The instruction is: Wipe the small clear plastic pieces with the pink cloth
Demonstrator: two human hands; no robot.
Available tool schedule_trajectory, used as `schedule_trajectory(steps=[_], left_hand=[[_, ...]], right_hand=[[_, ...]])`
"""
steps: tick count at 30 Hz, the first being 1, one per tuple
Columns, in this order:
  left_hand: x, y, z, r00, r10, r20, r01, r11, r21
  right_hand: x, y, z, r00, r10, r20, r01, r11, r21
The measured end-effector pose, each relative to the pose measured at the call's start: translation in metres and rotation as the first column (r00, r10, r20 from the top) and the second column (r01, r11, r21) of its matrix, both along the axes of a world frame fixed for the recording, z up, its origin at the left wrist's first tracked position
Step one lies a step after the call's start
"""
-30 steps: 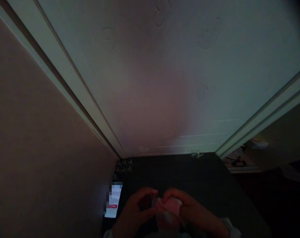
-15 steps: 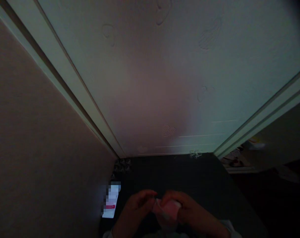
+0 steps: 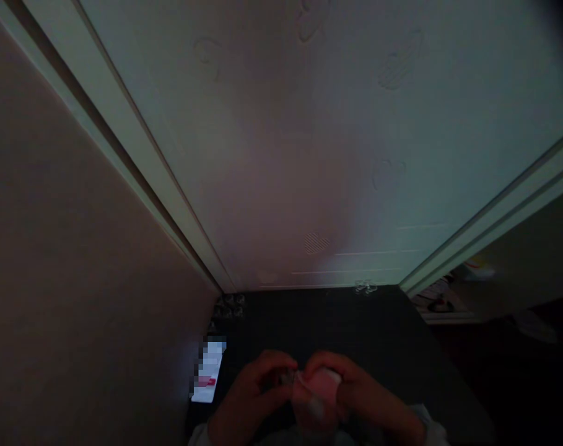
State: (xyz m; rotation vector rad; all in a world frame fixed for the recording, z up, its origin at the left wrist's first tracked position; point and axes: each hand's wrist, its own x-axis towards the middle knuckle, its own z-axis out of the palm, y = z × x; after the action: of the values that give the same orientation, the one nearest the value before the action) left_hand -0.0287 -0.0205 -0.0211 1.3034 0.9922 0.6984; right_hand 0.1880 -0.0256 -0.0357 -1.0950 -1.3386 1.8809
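Low in the view, a pink, soft-looking piece (image 3: 317,396) with a paler edge is held close to my body; the dark picture does not show its kind. My right hand (image 3: 355,384) is closed round its right side, fingers bent over the top. At its left edge my left hand (image 3: 257,387) makes a pinch, thumb and forefinger close together. Something small and pale (image 3: 287,376) shows between those fingers, too dim to name. Both hands are over a dark tabletop (image 3: 300,328).
A phone with a lit screen (image 3: 209,375) lies by the left wall. Several small clear pieces (image 3: 230,305) sit in the back left corner, and more clear pieces (image 3: 365,287) lie along the back edge. Behind rises a white panel (image 3: 281,155) with raised hearts. Lower right, a shelf (image 3: 448,303) holds things.
My left fingers have shifted slightly at the pink piece's edge, and a small pale thing now shows between them. More of the pink piece's lower part is visible. The view has tilted slightly.
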Motion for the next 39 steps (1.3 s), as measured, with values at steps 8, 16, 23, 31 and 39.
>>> schedule_trajectory(steps=[8, 16, 23, 31, 39], left_hand=[[-0.002, -0.001, -0.01, 0.993, 0.111, 0.048, -0.108, 0.992, -0.066], [0.001, -0.001, -0.006, 0.986, 0.134, -0.103, -0.146, 0.982, -0.12], [0.003, 0.0, -0.016, 0.995, 0.056, -0.085, -0.066, 0.99, -0.123], [-0.001, -0.001, -0.014, 0.998, 0.058, -0.025, -0.06, 0.994, -0.091], [-0.003, -0.002, -0.018, 0.997, 0.065, 0.028, -0.064, 0.996, -0.055]], right_hand=[[0.0, -0.003, 0.0, 0.998, -0.061, -0.002, 0.061, 0.998, 0.003], [-0.005, -0.003, 0.008, 0.998, -0.013, 0.069, 0.011, 1.0, 0.022], [-0.004, -0.005, 0.0, 0.997, -0.03, 0.069, 0.034, 0.998, -0.054], [-0.004, -0.002, 0.001, 0.998, -0.063, 0.016, 0.064, 0.996, -0.069], [-0.004, 0.0, -0.003, 0.997, -0.083, 0.005, 0.083, 0.996, 0.01]])
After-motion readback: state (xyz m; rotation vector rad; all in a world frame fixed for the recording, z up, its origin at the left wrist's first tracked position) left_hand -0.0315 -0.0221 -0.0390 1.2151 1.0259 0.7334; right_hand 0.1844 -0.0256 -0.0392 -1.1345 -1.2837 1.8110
